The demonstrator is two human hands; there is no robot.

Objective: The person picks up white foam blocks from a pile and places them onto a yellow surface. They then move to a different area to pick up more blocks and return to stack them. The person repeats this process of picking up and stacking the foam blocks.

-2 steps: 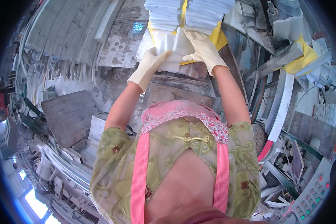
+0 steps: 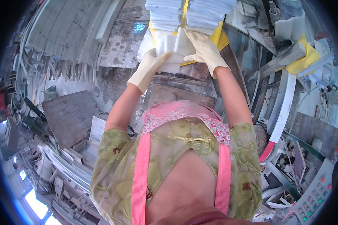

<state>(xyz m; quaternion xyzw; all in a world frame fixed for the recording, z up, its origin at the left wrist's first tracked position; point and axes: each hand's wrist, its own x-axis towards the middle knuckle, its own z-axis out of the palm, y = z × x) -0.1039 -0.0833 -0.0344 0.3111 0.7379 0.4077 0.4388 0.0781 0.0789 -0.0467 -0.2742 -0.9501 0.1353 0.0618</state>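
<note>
Both hands wear cream rubber gloves and are at the top middle, around several smooth white slabs (image 2: 169,44). My left hand (image 2: 149,68) grips the slabs' left side, its thumb laid across their front; its other fingers are partly hidden. On the right, my right hand (image 2: 202,48) is closed around the tilted white slab (image 2: 183,45), fingers over its upper edge and thumb low at its side. Just beyond the hands rise two stacks of thin white slabs, the left stack (image 2: 163,17) and the right stack (image 2: 205,17), with yellow sheeting (image 2: 217,36) under and between them.
Long grey strips (image 2: 60,33) are stacked at the far left. A dark board (image 2: 69,118) leans below them. Wooden planks (image 2: 180,93) lie between my arms. To the right are a curved white rail (image 2: 283,107), yellow cloth (image 2: 302,56), and a button panel (image 2: 314,195).
</note>
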